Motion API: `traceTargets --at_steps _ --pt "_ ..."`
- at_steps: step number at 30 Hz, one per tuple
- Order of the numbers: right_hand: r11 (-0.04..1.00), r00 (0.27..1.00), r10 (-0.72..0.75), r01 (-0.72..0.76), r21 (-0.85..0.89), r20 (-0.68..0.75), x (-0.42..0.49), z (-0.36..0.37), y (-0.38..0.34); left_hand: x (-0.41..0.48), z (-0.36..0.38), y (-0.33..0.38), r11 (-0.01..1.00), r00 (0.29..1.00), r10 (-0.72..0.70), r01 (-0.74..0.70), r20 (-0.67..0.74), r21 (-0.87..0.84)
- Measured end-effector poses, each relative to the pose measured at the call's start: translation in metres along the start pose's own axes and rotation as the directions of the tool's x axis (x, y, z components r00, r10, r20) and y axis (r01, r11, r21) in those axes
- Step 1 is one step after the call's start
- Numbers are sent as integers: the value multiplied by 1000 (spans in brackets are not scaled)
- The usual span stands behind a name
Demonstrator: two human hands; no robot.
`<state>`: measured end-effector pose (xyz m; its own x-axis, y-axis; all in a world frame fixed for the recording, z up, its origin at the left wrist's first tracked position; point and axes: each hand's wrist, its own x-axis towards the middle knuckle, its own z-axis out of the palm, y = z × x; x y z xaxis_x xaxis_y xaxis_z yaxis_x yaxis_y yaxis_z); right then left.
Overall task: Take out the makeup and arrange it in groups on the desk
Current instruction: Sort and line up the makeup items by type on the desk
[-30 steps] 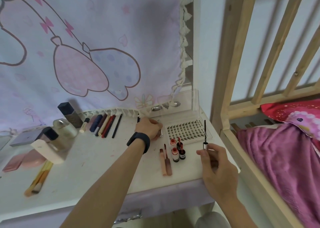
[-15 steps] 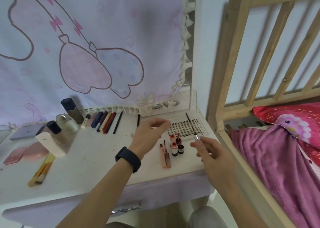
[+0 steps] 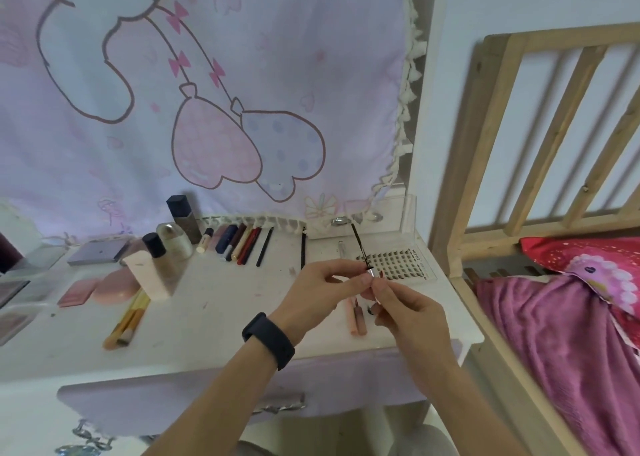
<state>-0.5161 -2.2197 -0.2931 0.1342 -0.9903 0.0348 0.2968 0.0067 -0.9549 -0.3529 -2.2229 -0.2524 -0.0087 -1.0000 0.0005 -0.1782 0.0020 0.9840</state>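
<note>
Wand (image 3: 359, 248) tilts up above the desk (image 3: 207, 317) (silver cap (image 3: 370, 273) at its base); your right hand (image 3: 408, 312) and left hand (image 3: 317, 294) both pinch that cap with their fingers (image 3: 349, 282).

1. We see the desk (image 3: 214, 320) as white painted board, matt and smudged.
2. The hanging (image 3: 277, 75) behind it is thin printed cloth, dull, with a tasselled edge.
3. The bed frame (image 3: 498, 116) is bare pale wood with visible knots.
4. The blanket (image 3: 540, 324) is fuzzy pink cloth.
5. The applicator wand (image 3: 360, 248) has a shiny metal collar.
6. The lash tray (image 3: 398, 261) is clear glossy plastic.
7. The round bottle (image 3: 175, 241) looks like glossy glass to us; the wristband (image 3: 268, 339) is matt black.
</note>
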Motion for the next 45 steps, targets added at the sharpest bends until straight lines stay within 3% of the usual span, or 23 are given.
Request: traceTargets --at_steps 4,8,10,14,16,24,29,32,35,37,41,45 --pt "991 999 -37 37 -129 3 -2 -2 2 3 -8 -3 999 999 -7 10 -45 49" --pt "880 966 -215 128 -458 -143 0 -35 12 27 -32 -13 982 977 -118 141 -178 125" --pt "750 938 -305 132 -648 -162 7 -55 21 46 -44 -20 947 957 -195 241 -215 214" --pt "331 827 -559 156 -931 -60 21 -80 57 81 -53 -26 838 910 -340 408 -238 361" --pt "246 796 -605 168 -954 -16 21 -86 77 96 -49 -29 802 894 -376 446 -244 397" --pt "274 771 -637 219 -936 -6 25 -93 93 122 -26 -35 646 914 -294 406 -280 646" --pt "269 757 -654 221 -937 -9 26 -95 94 126 -16 -38 636 928 -244 372 -281 676" --pt "271 758 -652 226 -936 -6 26 -94 94 124 -13 -41 639 952 -136 296 -275 710" --pt "275 755 -656 232 -933 -5 26 -93 93 117 -8 -45 670 987 -11 128 -163 732" --pt "288 756 -655 239 -927 -8 25 -93 93 115 -7 -47 668 997 0 59 -79 742" --pt "300 758 -652 240 -923 -15 24 -93 93 111 -9 -48 656 996 -84 40 20 754" --pt "302 754 -657 248 -921 -13 25 -93 94 112 -8 -50 599 997 -64 7 39 800"
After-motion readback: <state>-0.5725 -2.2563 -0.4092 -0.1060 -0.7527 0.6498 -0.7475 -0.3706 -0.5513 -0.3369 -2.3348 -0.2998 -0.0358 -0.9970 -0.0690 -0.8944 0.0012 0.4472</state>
